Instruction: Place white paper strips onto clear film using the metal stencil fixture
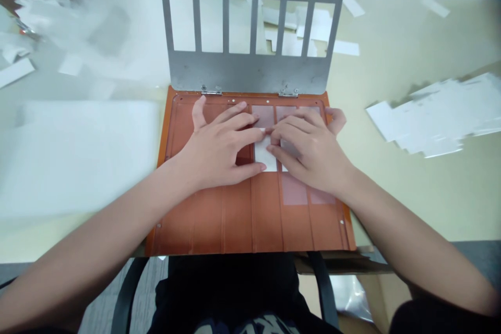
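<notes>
The left hand (219,148) and right hand (309,151) lie open and flat, touching a white paper piece (265,154) on the orange tray (203,224).

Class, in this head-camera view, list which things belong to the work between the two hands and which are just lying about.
In use: left hand, right hand, white paper piece, orange hinged jig, slotted steel plate.

Lying about: loose white sheets, blurred white sheet, beige desk.

Metal plate (254,75) behind hinged board (250,235)
</notes>
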A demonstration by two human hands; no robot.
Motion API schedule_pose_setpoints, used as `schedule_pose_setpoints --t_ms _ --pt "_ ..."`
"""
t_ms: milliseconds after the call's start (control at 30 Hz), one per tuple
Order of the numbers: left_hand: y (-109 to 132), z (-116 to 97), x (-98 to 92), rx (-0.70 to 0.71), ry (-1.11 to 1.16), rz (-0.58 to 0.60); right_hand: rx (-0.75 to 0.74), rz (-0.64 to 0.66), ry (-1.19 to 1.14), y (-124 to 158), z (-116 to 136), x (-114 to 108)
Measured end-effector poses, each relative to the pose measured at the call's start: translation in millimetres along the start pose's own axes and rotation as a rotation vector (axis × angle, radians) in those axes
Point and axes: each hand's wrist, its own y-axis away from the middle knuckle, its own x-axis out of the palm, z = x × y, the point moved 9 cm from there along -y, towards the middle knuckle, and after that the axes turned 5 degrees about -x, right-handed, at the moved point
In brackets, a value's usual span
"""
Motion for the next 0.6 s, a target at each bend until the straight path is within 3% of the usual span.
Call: schedule_pose_setpoints --t_ms 400,600 --pt "0 0 -0.3 -0.017 0.011 0.009 0.137 -0.008 -0.041 -1 -11 -1" --pt "0 -1 2.0 -0.034 0.0 0.056 0.206 0.107 -0.044 -2 -26 9"
